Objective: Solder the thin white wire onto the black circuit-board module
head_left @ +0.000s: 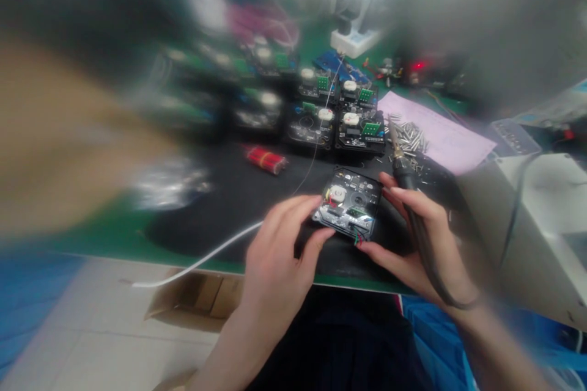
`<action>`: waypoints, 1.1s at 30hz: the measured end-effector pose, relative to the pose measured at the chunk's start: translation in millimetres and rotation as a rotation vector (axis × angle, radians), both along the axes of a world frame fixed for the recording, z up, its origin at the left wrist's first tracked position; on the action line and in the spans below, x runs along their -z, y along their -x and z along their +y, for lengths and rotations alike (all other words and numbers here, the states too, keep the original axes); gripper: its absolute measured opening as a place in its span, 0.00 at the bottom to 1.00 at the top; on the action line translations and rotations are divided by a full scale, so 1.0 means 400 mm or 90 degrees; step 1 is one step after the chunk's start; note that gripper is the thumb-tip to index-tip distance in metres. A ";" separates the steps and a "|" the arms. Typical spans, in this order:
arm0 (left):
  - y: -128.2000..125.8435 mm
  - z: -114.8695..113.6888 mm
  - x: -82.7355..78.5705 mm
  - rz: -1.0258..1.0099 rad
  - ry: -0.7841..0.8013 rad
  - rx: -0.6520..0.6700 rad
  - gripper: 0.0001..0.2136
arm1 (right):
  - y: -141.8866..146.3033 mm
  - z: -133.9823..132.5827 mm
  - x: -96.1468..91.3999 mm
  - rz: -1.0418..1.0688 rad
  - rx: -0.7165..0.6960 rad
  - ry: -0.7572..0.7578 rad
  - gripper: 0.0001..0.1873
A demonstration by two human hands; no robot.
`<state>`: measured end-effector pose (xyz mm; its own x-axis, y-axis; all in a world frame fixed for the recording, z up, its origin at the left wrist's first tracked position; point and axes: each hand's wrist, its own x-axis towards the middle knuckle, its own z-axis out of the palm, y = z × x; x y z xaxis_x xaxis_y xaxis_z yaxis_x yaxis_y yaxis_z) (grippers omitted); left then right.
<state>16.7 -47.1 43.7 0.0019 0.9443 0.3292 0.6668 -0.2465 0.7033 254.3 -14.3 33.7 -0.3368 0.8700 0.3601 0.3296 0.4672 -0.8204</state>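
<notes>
Between my two hands is a square black circuit board unit (352, 204) with a white round part and short red, green and black wires at its near edge. My left hand (284, 238) grips its left side between thumb and fingers. A white tube (206, 259) runs out to the left from behind this hand, and a thin wire (314, 162) rises from near its fingers. In my right hand (426, 238) lies a soldering iron (413, 201), tip pointing up and away from the unit. The right thumb and a fingertip also touch or nearly touch the unit's right side.
Similar board units (360, 128) stand in rows behind. A red bundle (266, 160) lies on the black mat (220, 214). Metal pins (410, 137) are heaped by a pink paper (435, 128). A pale box (541, 214) stands at right. Someone's blurred arm (68, 140) enters at left.
</notes>
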 end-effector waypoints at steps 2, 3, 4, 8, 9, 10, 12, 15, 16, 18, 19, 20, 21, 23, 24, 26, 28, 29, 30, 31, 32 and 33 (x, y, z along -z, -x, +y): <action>-0.007 -0.014 -0.009 -0.007 -0.033 0.001 0.18 | 0.000 -0.003 0.001 0.002 0.010 0.001 0.49; -0.013 -0.023 -0.013 -0.012 -0.044 0.009 0.18 | -0.001 -0.006 0.000 0.001 0.017 0.002 0.49; -0.021 -0.031 -0.016 -0.016 -0.053 0.021 0.17 | -0.002 -0.009 -0.002 0.000 0.022 0.002 0.50; -0.052 -0.045 -0.020 -0.038 -0.068 0.048 0.17 | -0.005 -0.020 -0.007 0.003 0.032 0.001 0.49; -0.056 -0.044 -0.019 -0.044 -0.066 0.051 0.17 | -0.006 -0.021 -0.008 0.006 0.035 0.002 0.49; -0.059 -0.042 -0.017 -0.051 -0.061 0.057 0.17 | -0.005 -0.022 -0.008 0.010 0.037 0.002 0.49; -0.060 -0.037 -0.011 -0.062 -0.050 0.069 0.17 | -0.005 -0.022 -0.008 0.016 0.042 0.004 0.49; -0.055 -0.034 -0.003 -0.064 -0.044 0.095 0.17 | -0.002 -0.022 -0.009 0.027 0.049 0.008 0.50; -0.053 -0.035 -0.001 -0.064 -0.042 0.103 0.18 | -0.002 -0.022 -0.009 0.029 0.048 0.010 0.50; -0.051 -0.037 0.002 -0.071 -0.040 0.118 0.19 | -0.001 -0.023 -0.010 0.030 0.047 0.009 0.50; -0.051 -0.038 0.002 -0.075 -0.041 0.125 0.19 | -0.001 -0.024 -0.010 0.028 0.045 0.008 0.51; -0.051 -0.038 0.002 -0.078 -0.043 0.130 0.19 | -0.002 -0.024 -0.010 0.025 0.043 0.006 0.51; -0.052 -0.037 0.001 -0.079 -0.045 0.136 0.20 | -0.002 -0.025 -0.010 0.022 0.041 0.005 0.51; -0.055 -0.033 -0.001 -0.074 -0.048 0.143 0.19 | -0.003 -0.026 -0.009 0.022 0.036 0.006 0.51; -0.057 -0.030 -0.002 -0.069 -0.049 0.144 0.19 | -0.003 -0.026 -0.008 0.023 0.036 0.006 0.51; -0.060 -0.026 -0.002 -0.060 -0.054 0.142 0.18 | -0.003 -0.026 -0.008 0.025 0.037 0.003 0.50; -0.061 -0.025 0.000 -0.049 -0.056 0.139 0.17 | -0.003 -0.025 -0.009 0.024 0.037 -0.002 0.49; -0.061 -0.026 0.003 -0.044 -0.054 0.139 0.17 | -0.003 -0.025 -0.009 0.021 0.038 -0.005 0.49; -0.060 -0.027 0.005 -0.039 -0.054 0.139 0.17 | -0.003 -0.024 -0.010 0.019 0.037 -0.008 0.49; -0.058 -0.029 0.007 -0.037 -0.056 0.141 0.17 | -0.004 -0.023 -0.010 0.015 0.036 -0.013 0.49; -0.056 -0.030 0.009 -0.035 -0.058 0.143 0.16 | -0.004 -0.022 -0.011 0.012 0.035 -0.018 0.49; -0.053 -0.031 0.011 -0.036 -0.062 0.145 0.16 | -0.005 -0.021 -0.011 0.010 0.033 -0.022 0.49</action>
